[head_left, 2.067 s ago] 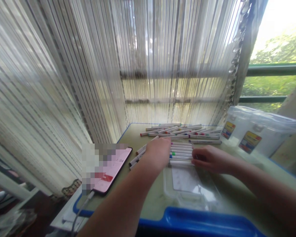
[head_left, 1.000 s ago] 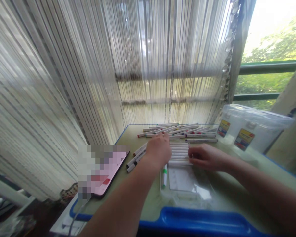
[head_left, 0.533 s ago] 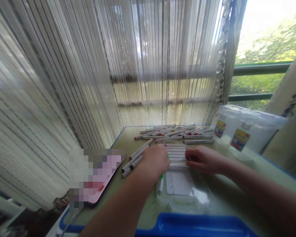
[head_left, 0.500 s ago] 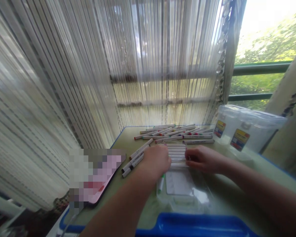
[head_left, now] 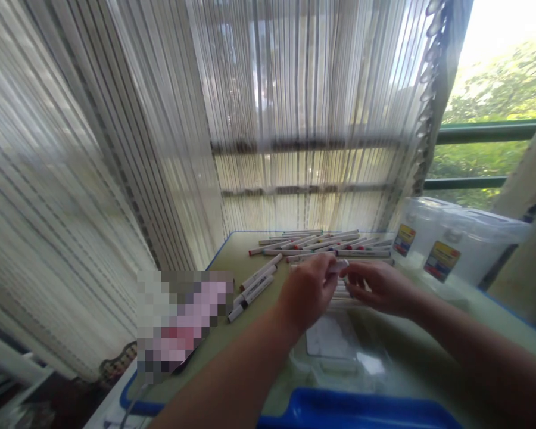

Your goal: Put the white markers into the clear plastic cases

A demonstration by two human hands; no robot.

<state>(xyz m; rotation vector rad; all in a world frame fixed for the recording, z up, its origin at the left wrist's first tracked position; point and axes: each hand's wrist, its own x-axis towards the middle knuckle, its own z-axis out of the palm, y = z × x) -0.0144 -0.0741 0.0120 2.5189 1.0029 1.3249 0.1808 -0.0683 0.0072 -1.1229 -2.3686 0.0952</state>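
Between the closed fingers of my left hand [head_left: 306, 289] is a white marker [head_left: 338, 266], held above the clear plastic case [head_left: 315, 374]. My right hand [head_left: 379, 286] is close by at the marker's right end, its fingers curled but apart; whether a fingertip touches the marker is unclear. Under both hands, a row of white markers [head_left: 341, 294] lies side by side in the case, partly hidden by my fingers. A whitish rectangular panel [head_left: 330, 336] shows in the near part of the case.
Loose markers [head_left: 312, 241] with coloured ends are heaped at the table's far side. Several more markers [head_left: 254, 289] lie left of my left hand. Clear boxes [head_left: 469, 250] with labels stand at right. A blurred-out pink device [head_left: 196, 316] lies left. A blue tray edge [head_left: 366, 408] is in front.
My left hand has lifted from the row and turned, now with a marker in its fingers. My right hand stays near the row's right end. The view has shifted slightly.
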